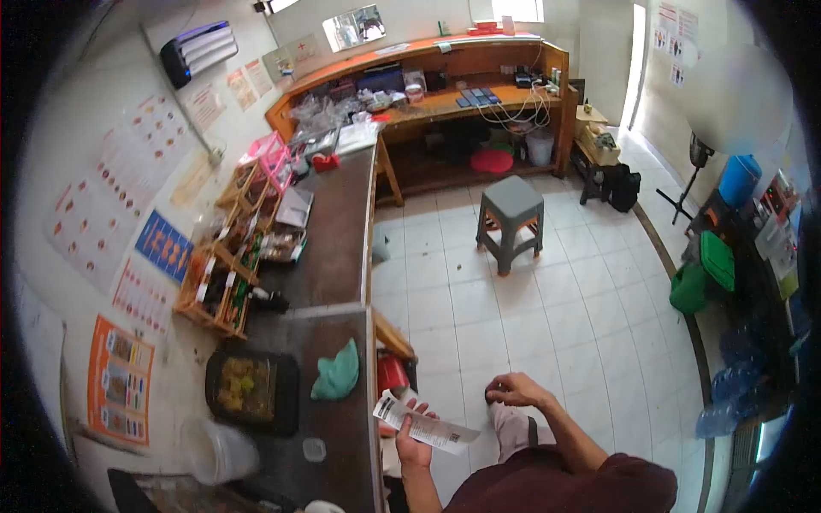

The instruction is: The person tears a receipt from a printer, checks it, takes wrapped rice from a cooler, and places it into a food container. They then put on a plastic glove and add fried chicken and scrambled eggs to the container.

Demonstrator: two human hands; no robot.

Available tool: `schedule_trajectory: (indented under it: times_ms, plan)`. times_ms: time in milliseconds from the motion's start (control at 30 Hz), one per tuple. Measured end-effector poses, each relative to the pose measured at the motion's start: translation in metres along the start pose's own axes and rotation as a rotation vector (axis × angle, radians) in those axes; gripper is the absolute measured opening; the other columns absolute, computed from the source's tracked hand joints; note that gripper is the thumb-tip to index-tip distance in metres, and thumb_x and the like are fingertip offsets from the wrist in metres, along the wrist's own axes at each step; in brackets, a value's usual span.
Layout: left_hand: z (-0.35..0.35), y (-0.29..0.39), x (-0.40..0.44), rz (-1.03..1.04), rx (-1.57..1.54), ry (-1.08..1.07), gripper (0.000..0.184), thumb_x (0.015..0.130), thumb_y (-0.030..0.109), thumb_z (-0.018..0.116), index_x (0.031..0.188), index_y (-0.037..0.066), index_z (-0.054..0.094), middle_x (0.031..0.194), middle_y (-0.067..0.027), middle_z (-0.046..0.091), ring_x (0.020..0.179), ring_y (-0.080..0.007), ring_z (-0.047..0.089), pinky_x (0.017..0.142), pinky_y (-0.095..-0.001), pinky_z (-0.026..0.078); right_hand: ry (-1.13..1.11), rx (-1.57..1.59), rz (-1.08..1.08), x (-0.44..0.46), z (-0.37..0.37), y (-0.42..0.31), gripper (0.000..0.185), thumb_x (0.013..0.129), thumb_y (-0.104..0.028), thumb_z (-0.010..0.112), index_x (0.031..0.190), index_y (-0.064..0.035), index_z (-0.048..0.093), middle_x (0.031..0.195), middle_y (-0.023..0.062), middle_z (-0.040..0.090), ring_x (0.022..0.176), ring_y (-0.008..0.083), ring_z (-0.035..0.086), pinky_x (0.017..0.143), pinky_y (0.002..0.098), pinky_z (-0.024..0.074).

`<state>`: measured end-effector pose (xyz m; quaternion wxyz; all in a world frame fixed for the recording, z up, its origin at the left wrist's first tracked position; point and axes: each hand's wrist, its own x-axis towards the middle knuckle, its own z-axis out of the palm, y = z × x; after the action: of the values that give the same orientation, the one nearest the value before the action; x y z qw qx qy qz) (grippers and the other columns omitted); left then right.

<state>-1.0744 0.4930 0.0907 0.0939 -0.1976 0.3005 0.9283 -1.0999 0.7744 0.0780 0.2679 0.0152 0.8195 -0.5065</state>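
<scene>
Well, the white printed paper slip (438,433) sits at the bottom centre of the frame, slanting down to the right, gripped in the fingers of the left hand (414,434) with the thumb across its face. The right hand (518,391), a little higher and to the right, has its fingers curled above a pale trouser leg (510,429); whether they hold anything, I cannot tell.

Left of the slip runs a long, dark-topped surface (332,269). On its lower stretch lie a crumpled teal-green piece of thin material (336,373) and, farther left, a black rectangular tray (289,392) with yellowish contents. A whitish round plastic tub (224,453) stands at the lower left. Higher up, against the wall, is a light-brown wooden rack (205,299) of bottles. A grey plastic stool (511,202) stands on the white tiled floor (590,316), right of the upper centre.
</scene>
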Motion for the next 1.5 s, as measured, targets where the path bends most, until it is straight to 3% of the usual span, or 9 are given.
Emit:
schedule_trajectory:
  times_ms: [133,400,467,667,733,1000,1167,1233,1500]
  plan:
    - [0.061,-0.016,0.113,-0.064,-0.015,0.098,0.04,0.097,0.02,0.04,0.134,0.007,0.046,0.116,-0.0162,0.057,0.101,-0.0302,0.054,0.093,-0.0456,0.045,0.187,-0.117,-0.013,0.057,-0.1,-0.022,0.037,0.087,-0.034,0.065,0.109,-0.0051,0.065,0.082,0.0107,0.07,0.072,0.0197,0.065,0.069,0.0308,0.0512]
    - [0.163,0.026,0.303,-0.076,0.114,0.102,0.036,0.095,0.019,0.042,0.127,0.004,0.051,0.113,-0.0154,0.06,0.096,-0.0294,0.057,0.089,-0.0432,0.046,0.348,0.537,0.03,0.21,-0.268,-0.042,0.024,0.091,-0.022,0.064,0.104,-0.0016,0.065,0.071,0.0033,0.061,0.062,0.0076,0.054,0.057,0.0228,0.0457]
    - [0.166,0.039,0.357,-0.034,0.008,0.009,0.037,0.094,0.017,0.042,0.127,0.004,0.048,0.113,-0.0163,0.059,0.095,-0.0292,0.057,0.089,-0.0442,0.046,0.36,0.494,0.026,0.268,-0.295,-0.053,0.024,0.091,-0.022,0.064,0.103,-0.0009,0.064,0.072,0.0033,0.06,0.061,0.0079,0.054,0.057,0.0225,0.0451]
    - [0.181,0.084,0.567,0.096,0.015,0.25,0.04,0.093,0.018,0.043,0.132,0.008,0.046,0.121,-0.0131,0.055,0.102,-0.0285,0.054,0.094,-0.043,0.043,0.198,0.409,0.029,0.472,-0.365,-0.074,0.03,0.09,-0.028,0.064,0.105,-0.0023,0.064,0.071,0.0028,0.061,0.06,0.0091,0.055,0.055,0.025,0.0457]
    - [0.26,0.107,0.639,0.092,0.017,0.221,0.039,0.094,0.016,0.041,0.131,0.005,0.046,0.12,-0.0143,0.056,0.103,-0.0278,0.054,0.096,-0.0419,0.043,0.193,0.271,0.122,0.52,-0.403,-0.083,0.032,0.089,-0.027,0.066,0.108,-0.0018,0.064,0.075,0.0038,0.064,0.065,0.0088,0.058,0.055,0.0249,0.0467]
    - [0.474,0.143,0.91,-0.111,0.228,-0.083,0.039,0.093,0.018,0.048,0.128,0.0,0.047,0.11,-0.0185,0.061,0.093,-0.0307,0.061,0.087,-0.0417,0.049,0.539,0.245,0.324,0.658,-0.55,-0.041,0.032,0.082,-0.028,0.067,0.101,-0.0016,0.068,0.071,0.0102,0.067,0.066,0.0164,0.067,0.062,0.0312,0.0525]
    - [0.513,0.127,1.066,-0.163,0.247,-0.051,0.041,0.093,0.019,0.05,0.128,-0.002,0.046,0.112,-0.019,0.059,0.096,-0.0306,0.06,0.088,-0.0419,0.049,0.576,0.095,0.377,0.788,-0.635,-0.037,0.031,0.083,-0.026,0.069,0.102,-0.0021,0.067,0.073,0.0098,0.068,0.059,0.0154,0.064,0.056,0.0306,0.0506]
    - [0.526,0.13,1.122,-0.189,0.195,0.007,0.041,0.093,0.019,0.05,0.128,-0.001,0.046,0.114,-0.0189,0.058,0.098,-0.0306,0.059,0.09,-0.0427,0.048,0.623,-0.17,0.238,0.854,-0.677,-0.054,0.034,0.082,-0.029,0.068,0.102,-0.0019,0.067,0.071,0.0104,0.068,0.06,0.0179,0.065,0.058,0.0315,0.0509]
    - [0.577,0.209,1.269,0.051,0.13,0.173,0.045,0.092,0.019,0.051,0.133,0.001,0.045,0.118,-0.0174,0.057,0.099,-0.0294,0.058,0.091,-0.0415,0.047,0.336,-0.071,0.193,1.111,-0.861,-0.198,0.038,0.081,-0.034,0.067,0.106,-0.005,0.067,0.086,0.0189,0.069,0.082,0.0329,0.067,0.075,0.0388,0.0522]
